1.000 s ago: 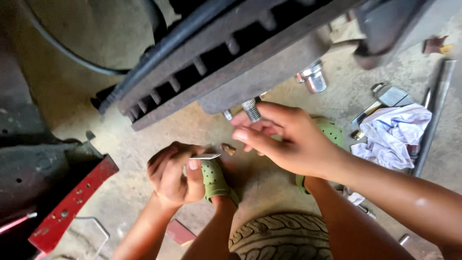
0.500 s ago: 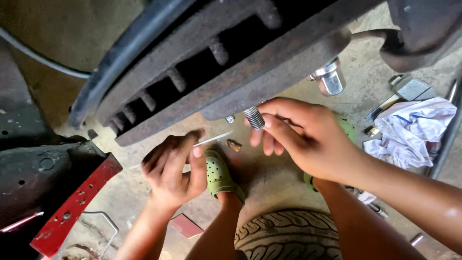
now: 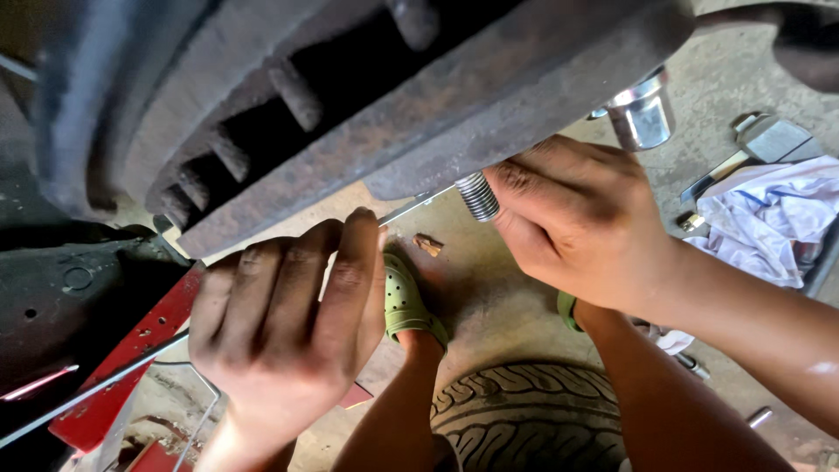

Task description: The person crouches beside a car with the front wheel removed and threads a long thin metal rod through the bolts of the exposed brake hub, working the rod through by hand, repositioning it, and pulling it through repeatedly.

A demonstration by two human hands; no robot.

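Your right hand (image 3: 577,218) is curled shut around a threaded steel stud (image 3: 478,195), its ribbed, bright grey end poking out between thumb and forefinger just under the lower edge of the brake disc (image 3: 367,114). That disc is a heavy, rough, rust-brown casting, with dark cooling vanes showing as stubby ribs in the slot between its two faces. Your left hand (image 3: 288,323) is closed in a loose fist, knuckles up and fingers dusty, gripping a thin flat strip of bright metal (image 3: 411,206); the strip runs from your fingertips up toward the stud and the disc's edge, and you cannot tell whether its tip touches either. Just below the strip a small brown chip (image 3: 428,245) lies on the concrete floor (image 3: 489,297), which is pale, gritty and stained. Between your arms sits a green perforated clog (image 3: 404,301) on your foot, and below it the grooved black tread of a tyre (image 3: 524,415). Near the upper right edge of the floor a polished, cylindrical socket (image 3: 642,114) stands close behind the disc, and further right a crumpled white rag (image 3: 769,223) lies beside a grey metal tool (image 3: 769,140). At the lower left a red painted steel bar (image 3: 131,350) with holes slants across the floor.
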